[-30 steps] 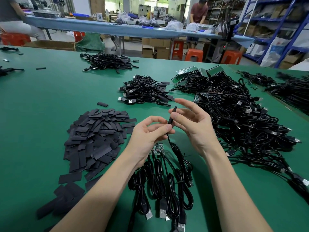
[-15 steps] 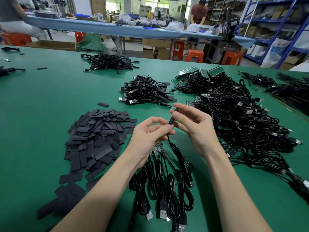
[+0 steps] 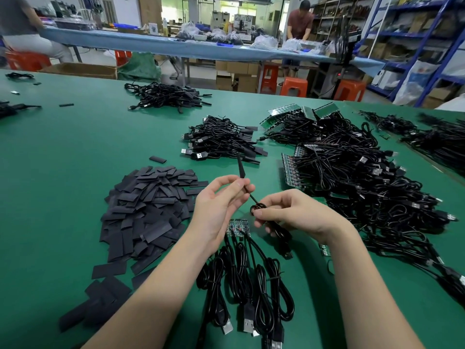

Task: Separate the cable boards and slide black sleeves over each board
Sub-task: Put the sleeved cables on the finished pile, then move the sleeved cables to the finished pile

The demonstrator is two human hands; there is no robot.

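A: Any writing legible?

B: None. Nothing on the table (image 3: 63, 172) or the stock reads at this size.

A: Largest first, then.

B: Green table. Right side, a big cable heap (image 3: 364, 187) with green board strips along its left and far edges. Left, a sleeve pile (image 3: 148, 210), flat black pieces. Nearest, four coiled cables (image 3: 241, 278) side by side, joined at a board strip (image 3: 236, 225) below the hands.

A: Hands?

B: Both raised over that strip, close together. Left hand (image 3: 219, 205) palm-up, thumb and forefinger pinching a thin cable just under a sleeved board (image 3: 241, 166), which stands up, tilted left. Other fingers loosely curled.

A: Right?

B: Right hand (image 3: 289, 215) palm-down, fingers curled round the coil (image 3: 279, 230) of that same cable; a small loop shows at the fingertips, the plug end hangs below.
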